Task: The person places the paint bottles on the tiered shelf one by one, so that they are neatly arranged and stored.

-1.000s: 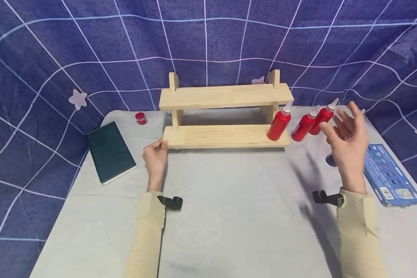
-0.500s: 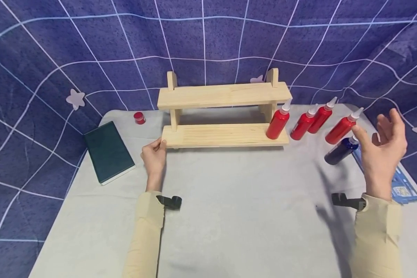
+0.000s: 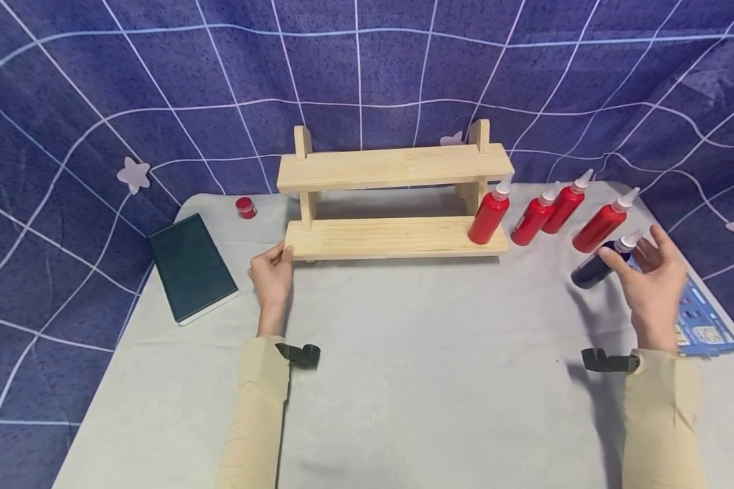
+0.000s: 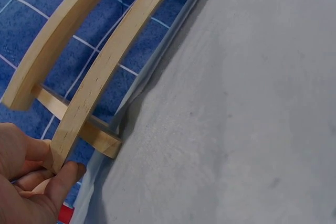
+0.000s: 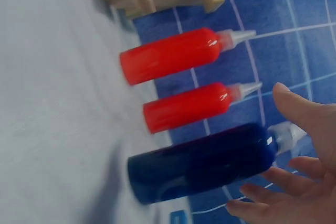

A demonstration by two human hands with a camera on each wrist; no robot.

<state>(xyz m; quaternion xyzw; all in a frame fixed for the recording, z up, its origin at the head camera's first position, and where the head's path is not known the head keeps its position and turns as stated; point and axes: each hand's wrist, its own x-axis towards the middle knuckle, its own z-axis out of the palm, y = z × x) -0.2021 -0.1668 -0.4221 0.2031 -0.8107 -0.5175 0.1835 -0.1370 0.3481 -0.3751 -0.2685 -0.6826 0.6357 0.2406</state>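
Presently, the right hand (image 3: pixel 654 288) has thumb and fingers spread near the translucent nozzle (image 3: pixel 631 238) of a glossy dark-blue bottle (image 3: pixel 592 271), upright on the table (image 3: pixel 434 373); the left hand (image 3: pixel 272 277) pinches the left end of a pale two-tier wooden shelf (image 3: pixel 397 239).

i see red bottles (image 3: pixel 533 223), one dark blue bottle (image 3: pixel 591 270), a pale tan shelf (image 3: pixel 391 238), beige sleeves (image 3: pixel 254 407), a whitish bench (image 3: pixel 434 380) and blue cloth (image 3: pixel 391 71) with white grid lines.

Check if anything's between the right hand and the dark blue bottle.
Nothing visible stands there: the right hand is beside the upper end of the dark blue bottle, and the red bottles stand beyond it.
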